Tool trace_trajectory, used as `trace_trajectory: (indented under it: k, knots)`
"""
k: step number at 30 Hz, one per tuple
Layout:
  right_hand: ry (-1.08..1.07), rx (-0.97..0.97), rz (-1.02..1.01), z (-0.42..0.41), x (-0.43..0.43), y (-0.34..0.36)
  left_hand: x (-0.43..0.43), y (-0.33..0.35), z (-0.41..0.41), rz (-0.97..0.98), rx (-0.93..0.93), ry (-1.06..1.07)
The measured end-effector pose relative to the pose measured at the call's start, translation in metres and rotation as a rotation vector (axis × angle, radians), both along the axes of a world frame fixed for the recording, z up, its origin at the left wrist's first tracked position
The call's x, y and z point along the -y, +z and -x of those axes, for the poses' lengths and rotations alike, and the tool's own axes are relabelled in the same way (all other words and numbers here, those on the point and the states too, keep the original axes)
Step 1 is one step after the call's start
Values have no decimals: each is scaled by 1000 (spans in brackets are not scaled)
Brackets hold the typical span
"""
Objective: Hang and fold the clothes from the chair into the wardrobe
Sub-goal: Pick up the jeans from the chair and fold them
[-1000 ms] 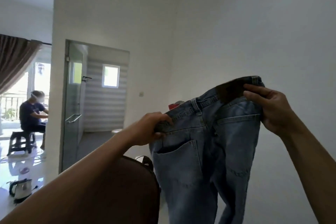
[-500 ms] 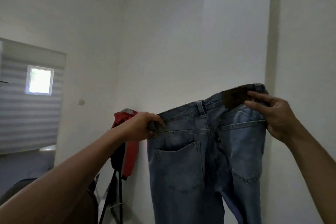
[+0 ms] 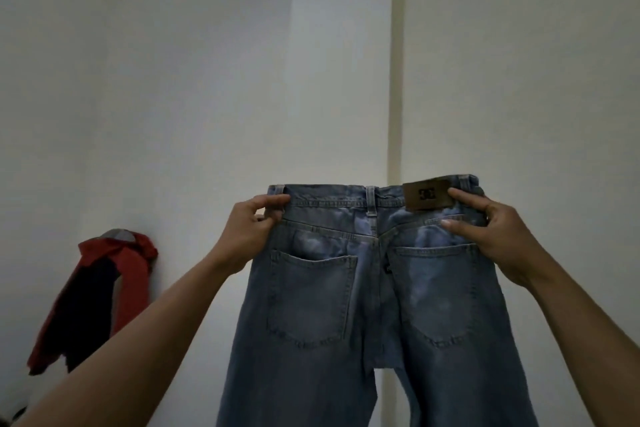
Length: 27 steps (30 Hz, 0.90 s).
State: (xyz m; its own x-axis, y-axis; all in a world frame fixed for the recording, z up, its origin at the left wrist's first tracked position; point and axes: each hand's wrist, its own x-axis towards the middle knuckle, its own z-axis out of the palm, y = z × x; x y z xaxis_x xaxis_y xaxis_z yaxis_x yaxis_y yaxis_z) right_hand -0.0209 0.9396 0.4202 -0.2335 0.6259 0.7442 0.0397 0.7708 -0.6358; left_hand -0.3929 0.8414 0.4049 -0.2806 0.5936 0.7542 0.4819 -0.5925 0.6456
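My left hand [image 3: 254, 232] and right hand [image 3: 495, 236] each pinch the waistband of one pair of jeans [image 3: 346, 305], held up before a white wall [image 3: 173, 80]; one red jacket [image 3: 133, 274] hangs at its left.

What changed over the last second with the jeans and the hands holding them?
The jeans went from tilted to level, waistband pulled flat and square to the camera, while the view swung right, off the doorway, bringing a hanging red jacket into full view. Unchanged: left hand and right hand keep their grip on the waistband ends.
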Motion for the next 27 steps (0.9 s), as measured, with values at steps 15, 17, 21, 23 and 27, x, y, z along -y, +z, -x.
trace_trajectory:
  k: [15, 17, 21, 23, 27]
  knots:
    - [-353, 257, -32, 5, 71, 4, 1, 10, 39, -64, -64, -234]
    - [-383, 230, -21, 6, 79, 8, 1, 13, 38, -10, -124, -300]
    - [-480, 255, -9, 6, 89, 12, 2, 15, 36, 59, -340, -238]
    - [-548, 289, 4, 7, 91, 12, 0, 16, 30, 92, -391, -186]
    - [-651, 358, 46, 17, 85, 12, -8, 19, 3, 181, -373, -142]
